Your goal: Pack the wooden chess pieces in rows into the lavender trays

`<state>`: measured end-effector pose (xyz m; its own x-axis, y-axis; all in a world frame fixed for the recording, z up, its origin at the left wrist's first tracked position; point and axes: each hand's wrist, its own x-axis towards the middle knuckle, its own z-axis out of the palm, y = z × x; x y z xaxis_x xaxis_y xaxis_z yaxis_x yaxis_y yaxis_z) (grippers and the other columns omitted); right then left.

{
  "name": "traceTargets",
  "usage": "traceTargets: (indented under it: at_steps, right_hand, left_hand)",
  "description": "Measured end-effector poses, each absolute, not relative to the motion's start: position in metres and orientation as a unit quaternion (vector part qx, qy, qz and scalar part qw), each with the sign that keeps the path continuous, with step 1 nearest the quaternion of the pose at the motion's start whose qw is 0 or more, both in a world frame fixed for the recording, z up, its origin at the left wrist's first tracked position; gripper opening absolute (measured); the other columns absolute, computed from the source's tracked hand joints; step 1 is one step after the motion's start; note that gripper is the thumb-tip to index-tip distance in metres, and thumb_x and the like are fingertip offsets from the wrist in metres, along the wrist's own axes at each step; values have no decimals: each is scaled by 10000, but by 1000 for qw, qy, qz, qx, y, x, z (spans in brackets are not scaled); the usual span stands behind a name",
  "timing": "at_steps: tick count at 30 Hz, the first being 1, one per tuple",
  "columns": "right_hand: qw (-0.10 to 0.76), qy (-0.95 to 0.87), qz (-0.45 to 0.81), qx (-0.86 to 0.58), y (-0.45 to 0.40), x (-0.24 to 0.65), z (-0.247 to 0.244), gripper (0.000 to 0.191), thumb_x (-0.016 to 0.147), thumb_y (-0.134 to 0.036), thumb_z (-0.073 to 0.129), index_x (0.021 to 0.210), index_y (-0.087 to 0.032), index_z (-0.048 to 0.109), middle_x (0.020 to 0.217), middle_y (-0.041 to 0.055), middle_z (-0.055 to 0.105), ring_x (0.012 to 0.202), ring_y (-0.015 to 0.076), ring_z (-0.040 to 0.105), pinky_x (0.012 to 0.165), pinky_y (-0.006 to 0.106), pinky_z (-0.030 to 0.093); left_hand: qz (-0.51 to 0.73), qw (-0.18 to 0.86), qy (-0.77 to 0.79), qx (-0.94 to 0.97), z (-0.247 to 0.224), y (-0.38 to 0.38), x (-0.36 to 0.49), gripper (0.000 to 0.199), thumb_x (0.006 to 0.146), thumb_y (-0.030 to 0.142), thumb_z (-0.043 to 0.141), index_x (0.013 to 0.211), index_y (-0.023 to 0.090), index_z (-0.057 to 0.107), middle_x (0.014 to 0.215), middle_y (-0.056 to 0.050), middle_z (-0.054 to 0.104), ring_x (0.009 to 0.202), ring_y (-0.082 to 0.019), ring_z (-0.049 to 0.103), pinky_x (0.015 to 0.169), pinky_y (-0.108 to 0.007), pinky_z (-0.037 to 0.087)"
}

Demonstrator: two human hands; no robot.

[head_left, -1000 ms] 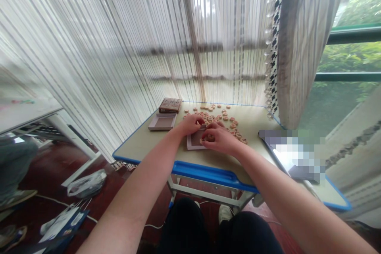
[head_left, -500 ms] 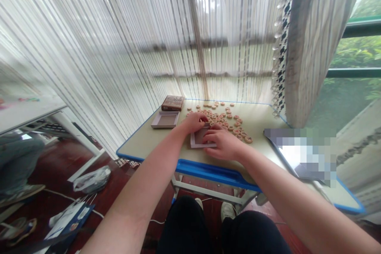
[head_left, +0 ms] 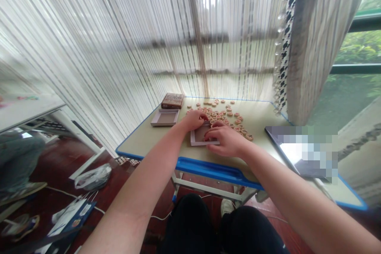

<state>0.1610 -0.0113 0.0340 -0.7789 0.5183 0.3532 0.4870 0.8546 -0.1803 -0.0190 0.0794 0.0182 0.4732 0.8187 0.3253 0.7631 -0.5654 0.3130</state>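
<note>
Several round wooden pieces (head_left: 214, 116) lie scattered over the far middle of the desk. A shallow open box (head_left: 197, 141) sits near the desk's front edge, between my hands. My left hand (head_left: 195, 120) is at the box's far left side, its fingers curled together beside the pieces; what they hold, if anything, is hidden. My right hand (head_left: 223, 139) reaches over the box's right side, fingers bent down into it, with a small piece seemingly at the fingertips.
A second shallow tray (head_left: 165, 118) lies at the left of the desk (head_left: 143, 139), with a brown printed box (head_left: 172, 101) behind it. At the right lies a tablet-like device (head_left: 297, 151). Striped curtains hang behind the desk.
My right hand has shifted slightly right over the box, its fingers still bent inside. My left hand has barely moved. The view has tilted a little.
</note>
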Motion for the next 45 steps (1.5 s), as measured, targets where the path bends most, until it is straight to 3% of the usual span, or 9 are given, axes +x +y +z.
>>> traceTargets:
  at_steps: [18,36,45]
  right_hand:
    - [202,-935,30,-290,-15,162,35,221,736,-305,545,865,-217,702,830,39,684,910,216,528,821,325,386]
    - [198,-931,10,-307,-12,169,36,192,749,-266,525,724,-211,708,683,36,662,779,188,530,768,302,395]
    - [220,-920,-27,-325,-12,173,37,196,747,-293,538,648,-203,683,785,49,632,813,186,502,730,297,370]
  left_hand:
    - [247,94,468,843,19,77,-19,233,721,276,536,876,189,687,816,-5,690,770,-136,602,718,-229,455]
    - [259,90,476,836,17,78,-19,238,729,279,538,901,185,673,837,-9,686,778,-138,602,717,-227,460]
    - [249,92,461,847,16,79,-22,230,731,285,545,886,183,682,831,-14,689,764,-133,601,733,-234,461]
